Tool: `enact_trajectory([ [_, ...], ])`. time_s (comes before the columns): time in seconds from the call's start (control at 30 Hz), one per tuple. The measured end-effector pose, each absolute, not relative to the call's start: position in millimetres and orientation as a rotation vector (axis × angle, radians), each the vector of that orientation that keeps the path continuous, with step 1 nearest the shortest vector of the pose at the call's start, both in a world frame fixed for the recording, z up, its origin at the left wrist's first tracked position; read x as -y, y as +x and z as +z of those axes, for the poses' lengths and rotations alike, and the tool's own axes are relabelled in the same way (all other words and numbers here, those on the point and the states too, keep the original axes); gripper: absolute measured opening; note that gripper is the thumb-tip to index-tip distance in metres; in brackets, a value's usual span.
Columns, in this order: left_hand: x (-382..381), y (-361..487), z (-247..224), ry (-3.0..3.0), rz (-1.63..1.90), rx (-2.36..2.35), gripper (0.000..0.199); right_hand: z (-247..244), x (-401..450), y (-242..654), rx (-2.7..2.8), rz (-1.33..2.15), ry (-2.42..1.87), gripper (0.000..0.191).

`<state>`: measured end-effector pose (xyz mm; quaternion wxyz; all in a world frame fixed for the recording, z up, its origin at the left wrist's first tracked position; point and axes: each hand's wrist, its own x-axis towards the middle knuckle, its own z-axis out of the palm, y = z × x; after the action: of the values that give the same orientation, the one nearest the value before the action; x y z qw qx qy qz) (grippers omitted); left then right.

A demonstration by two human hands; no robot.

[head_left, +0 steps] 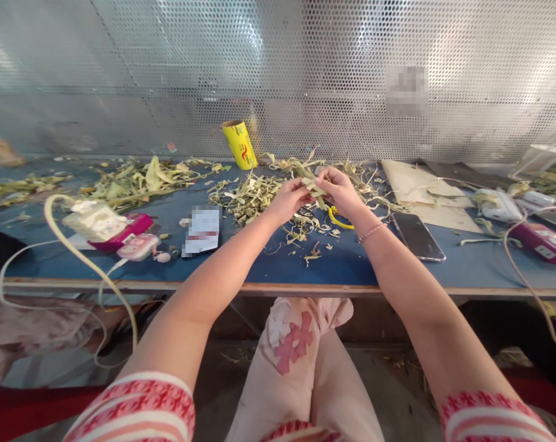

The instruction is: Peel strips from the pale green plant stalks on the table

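Observation:
Over the blue table (305,267), my left hand (291,200) and my right hand (337,187) come close together. Between them is a pale green dried plant piece (311,183), with the fingers of both hands closed on it. Beneath and behind them spreads a pile of dried greenish strips (248,197). Small scraps (312,253) lie scattered in front of the pile. A yellow ring-shaped object (340,220), its use unclear, rests just below my right hand.
A yellow tube (240,146) stands tilted behind the pile. Left are a packet (202,231), a pink case (139,247), a cable (87,253) and another leaf heap (140,181). Right are a phone (417,236), cardboard (437,205) and a magenta device (542,242). A perforated metal panel (305,67) rises behind.

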<state>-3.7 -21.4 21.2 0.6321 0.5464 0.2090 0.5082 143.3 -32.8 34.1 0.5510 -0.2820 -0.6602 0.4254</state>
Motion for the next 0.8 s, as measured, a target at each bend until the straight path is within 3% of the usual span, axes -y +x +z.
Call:
enact_trajectory([
  [0.33, 16.1, -6.4, 19.1, 1.18, 1.177, -0.487, 0.007, 31.5, 24.1, 149.3, 1.636, 0.847, -0.881, 0.025],
  [0.8, 15.3, -8.7, 14.6, 1.452, 1.229, -0.42, 0.024, 39.8, 31.8, 147.7, 1.41, 1.148, -0.729, 0.026],
])
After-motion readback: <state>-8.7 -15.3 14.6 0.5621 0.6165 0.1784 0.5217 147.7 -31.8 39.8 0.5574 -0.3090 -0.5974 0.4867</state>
